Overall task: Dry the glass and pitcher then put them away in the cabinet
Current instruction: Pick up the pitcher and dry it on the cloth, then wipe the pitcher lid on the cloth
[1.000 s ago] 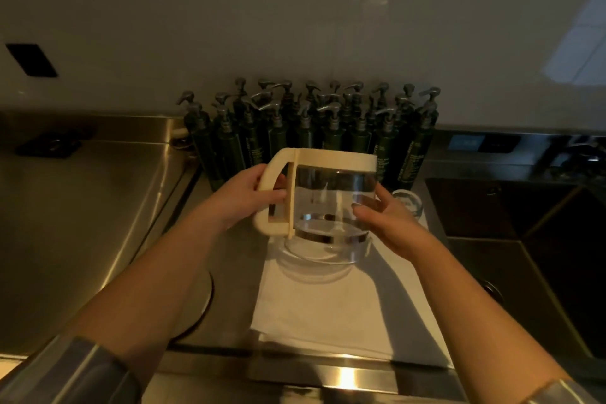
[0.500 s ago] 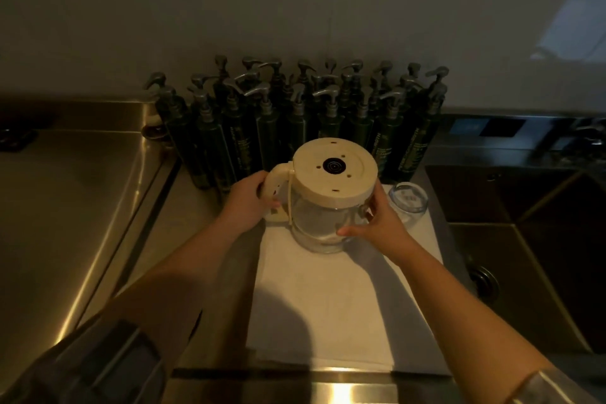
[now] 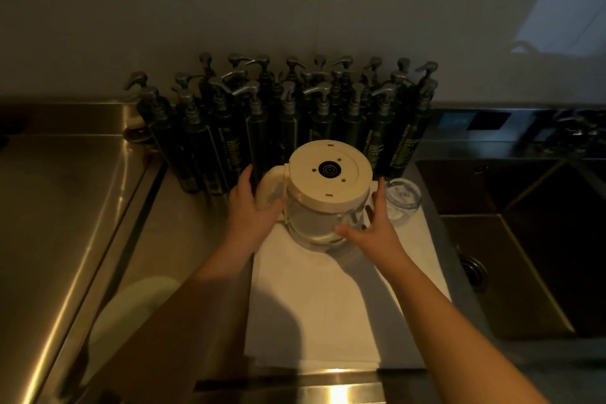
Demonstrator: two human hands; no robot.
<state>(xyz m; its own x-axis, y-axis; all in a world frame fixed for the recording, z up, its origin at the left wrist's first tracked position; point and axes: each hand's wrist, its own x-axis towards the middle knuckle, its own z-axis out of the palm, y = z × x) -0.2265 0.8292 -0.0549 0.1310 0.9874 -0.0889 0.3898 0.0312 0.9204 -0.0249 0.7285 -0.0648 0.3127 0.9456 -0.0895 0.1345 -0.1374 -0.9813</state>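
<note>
A glass pitcher (image 3: 328, 180) with a cream base and cream handle stands upside down on a white towel (image 3: 328, 298), base facing up. My left hand (image 3: 251, 210) lies against the handle on the pitcher's left, fingers straight and pointing up. On the pitcher's right, my right hand (image 3: 377, 226) is spread open beside the glass wall, thumb near the bottom rim. A small clear glass (image 3: 403, 195) sits on the towel's far right corner, just right of my right hand.
Several dark pump bottles (image 3: 285, 128) stand in rows against the wall right behind the pitcher. A deep steel sink (image 3: 524, 239) lies to the right, with its drain (image 3: 472, 272) near the towel. A steel draining surface (image 3: 65, 207) stretches to the left.
The pitcher went from held upright in the air to turned over and set base-up on the towel. Both hands have loosened from it, fingers now straight.
</note>
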